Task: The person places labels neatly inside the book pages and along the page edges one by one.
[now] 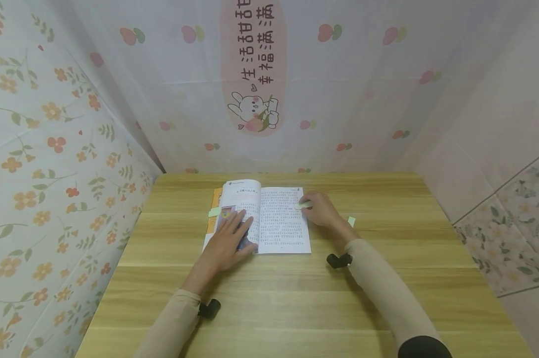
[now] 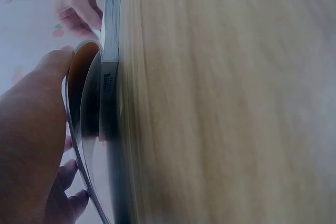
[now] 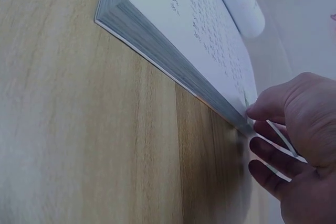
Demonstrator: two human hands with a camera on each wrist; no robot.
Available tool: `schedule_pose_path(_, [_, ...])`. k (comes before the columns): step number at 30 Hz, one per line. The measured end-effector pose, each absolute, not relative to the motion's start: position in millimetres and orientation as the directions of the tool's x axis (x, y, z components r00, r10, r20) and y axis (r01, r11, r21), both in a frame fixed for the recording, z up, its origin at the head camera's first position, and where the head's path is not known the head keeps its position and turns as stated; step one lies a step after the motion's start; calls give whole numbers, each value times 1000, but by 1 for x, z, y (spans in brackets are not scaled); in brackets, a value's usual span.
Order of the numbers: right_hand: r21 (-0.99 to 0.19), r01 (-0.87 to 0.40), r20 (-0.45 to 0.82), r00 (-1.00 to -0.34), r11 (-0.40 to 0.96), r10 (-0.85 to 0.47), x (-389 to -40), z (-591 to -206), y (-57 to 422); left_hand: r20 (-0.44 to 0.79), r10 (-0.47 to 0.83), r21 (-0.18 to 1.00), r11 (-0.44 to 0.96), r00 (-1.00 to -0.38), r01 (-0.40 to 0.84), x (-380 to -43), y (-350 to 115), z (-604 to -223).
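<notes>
An open book (image 1: 281, 233) lies on the table, its left pages curving up toward the spine. My left hand (image 1: 228, 243) rests with spread fingers on the left page, over a picture. At the outer edge of the right page, my right hand (image 1: 321, 210) pinches a pale green paper slip (image 1: 306, 204) between thumb and forefinger. In the right wrist view the slip (image 3: 282, 137) shows as a thin strip behind the thumb, its other end at the page edge. A similar green tab (image 1: 214, 212) sticks out from the book's left side.
Another small green slip (image 1: 351, 221) lies on the wooden table (image 1: 273, 308), right of the book and beside my right wrist. A patterned curtain (image 1: 341, 99) hangs behind the table. Floral cloth (image 1: 41, 199) covers the left side.
</notes>
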State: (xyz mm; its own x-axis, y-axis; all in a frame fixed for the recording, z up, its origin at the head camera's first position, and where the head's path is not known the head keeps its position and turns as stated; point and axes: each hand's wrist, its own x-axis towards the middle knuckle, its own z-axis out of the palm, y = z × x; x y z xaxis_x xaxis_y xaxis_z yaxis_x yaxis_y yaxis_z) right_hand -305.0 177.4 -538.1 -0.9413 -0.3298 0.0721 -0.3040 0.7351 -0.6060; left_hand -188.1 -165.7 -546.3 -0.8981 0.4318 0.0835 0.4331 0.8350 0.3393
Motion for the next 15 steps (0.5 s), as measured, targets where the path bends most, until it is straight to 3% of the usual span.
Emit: schedule_pose_path(15, [-600, -282, 36, -945, 749, -326, -309, -537, 175, 83, 432, 335, 837, -898, 433, -188, -165, -546])
